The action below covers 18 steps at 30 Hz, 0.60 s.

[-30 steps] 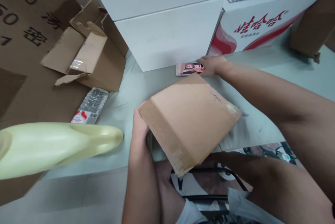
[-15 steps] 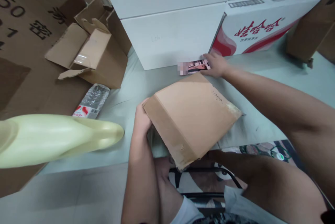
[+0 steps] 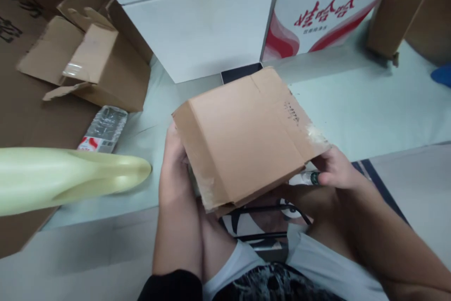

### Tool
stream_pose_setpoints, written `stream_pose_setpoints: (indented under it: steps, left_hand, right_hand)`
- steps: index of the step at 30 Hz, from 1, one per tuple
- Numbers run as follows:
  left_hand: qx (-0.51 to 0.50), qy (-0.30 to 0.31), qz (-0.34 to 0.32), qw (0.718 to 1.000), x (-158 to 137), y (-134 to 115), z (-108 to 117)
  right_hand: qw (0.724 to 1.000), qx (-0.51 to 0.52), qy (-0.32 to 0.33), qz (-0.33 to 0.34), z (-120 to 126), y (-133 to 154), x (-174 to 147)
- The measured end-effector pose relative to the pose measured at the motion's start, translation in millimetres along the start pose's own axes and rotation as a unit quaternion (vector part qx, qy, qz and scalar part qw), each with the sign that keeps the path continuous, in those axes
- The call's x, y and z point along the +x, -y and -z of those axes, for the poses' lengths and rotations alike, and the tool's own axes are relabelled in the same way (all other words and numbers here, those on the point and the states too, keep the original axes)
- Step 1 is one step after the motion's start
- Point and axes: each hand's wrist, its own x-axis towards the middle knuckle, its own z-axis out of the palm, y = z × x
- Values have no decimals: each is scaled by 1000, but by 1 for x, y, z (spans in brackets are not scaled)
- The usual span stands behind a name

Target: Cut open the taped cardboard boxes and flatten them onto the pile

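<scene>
A closed brown cardboard box [image 3: 243, 136] is held tilted above my lap. My left hand [image 3: 174, 143] grips its left edge, the fingertips hidden behind the cardboard. At the right corner, by some peeling clear tape, my right hand [image 3: 334, 167] holds the box with its fingers partly underneath. Close to the right thumb shows a small white and dark green item [image 3: 310, 178] that I cannot make out. Just beyond the box's far edge lies a phone [image 3: 239, 73] with a dark screen, partly covered by the box.
White cartons [image 3: 204, 33] and a red-and-white printed carton [image 3: 317, 19] stand behind on the pale green surface [image 3: 352, 99]. To the left are an open cardboard box [image 3: 116, 66], a clear plastic bottle [image 3: 107, 125] and a pale yellow-green object [image 3: 88, 176]. A brown box [image 3: 394, 14] stands far right.
My right hand has left the phone and come back to the box's right corner. The phone's screen, lit before, is dark now. The view has shifted to the right.
</scene>
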Motion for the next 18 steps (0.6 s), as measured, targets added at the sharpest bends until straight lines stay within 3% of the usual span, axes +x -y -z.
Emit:
stream_pose_setpoints:
  steps: [3,6,8,10,14,18]
  left_hand:
    - [14,-21,-8,1000,1,9,-10]
    - [26,-41,-79,996,5,19,-18]
    - [88,-37,-131,987,8,25,-20]
    - [161,-17,-162,973,11,31,-21]
    - [178,45,-180,966,13,35,-23]
    - [193,99,-118,969,6,27,-27]
  right_hand:
    - [999,-23,-9,-36,-9,1,2]
    - [991,-32,-90,-93,-6,-2,5]
    - [980,-32,-162,-110,0,-8,5]
    - [974,-19,-193,-119,8,-17,5]
    - [975,87,-180,-94,16,-31,1]
    - [968,204,-134,-53,17,-27,-6]
